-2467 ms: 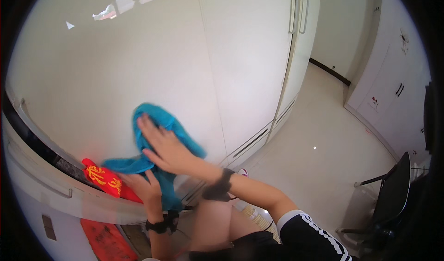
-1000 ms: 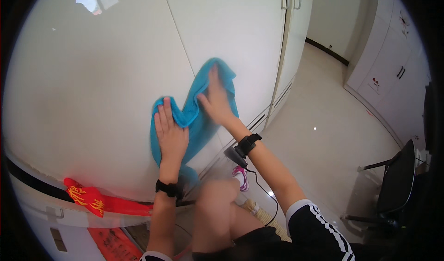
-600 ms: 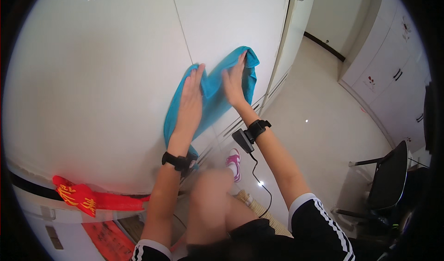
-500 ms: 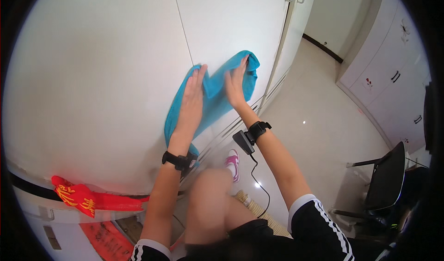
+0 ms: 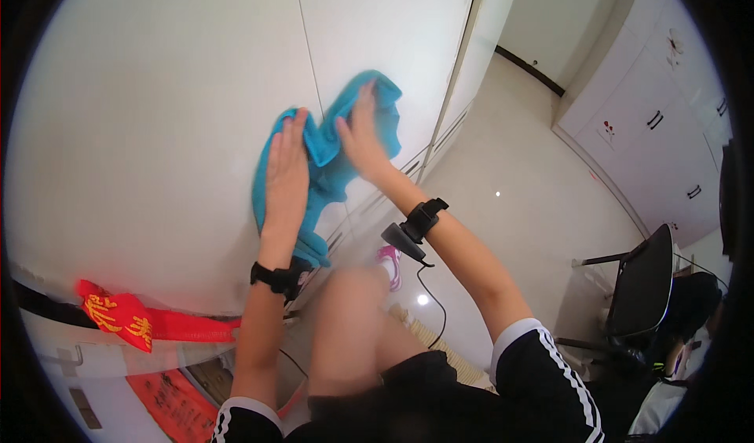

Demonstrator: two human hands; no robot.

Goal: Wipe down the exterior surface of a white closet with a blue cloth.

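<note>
A bright blue towel (image 5: 328, 182) is bunched against the glossy white cabinet front (image 5: 165, 160), across a thin vertical seam. On its left part lies my left hand (image 5: 286, 177), palm toward the surface and fingers stretched upward. Farther right, my right hand (image 5: 365, 138) presses the towel with fingers apart, slightly blurred. Both hands are open and flat rather than wrapped round the cloth. Folds of towel stick up between them, and a loose end hangs below the left wrist.
Each wrist wears a black strapped device (image 5: 422, 220); a cable trails from the right one. Red decorated fabric (image 5: 129, 321) hangs at lower left. A black chair (image 5: 640, 290) stands at right, before white cabinets (image 5: 628, 140). My bent knee (image 5: 345, 317) is below the hands.
Both hands and the towel have shifted left in the picture, and the towel is more crumpled between them. The whole view has also moved slightly.
</note>
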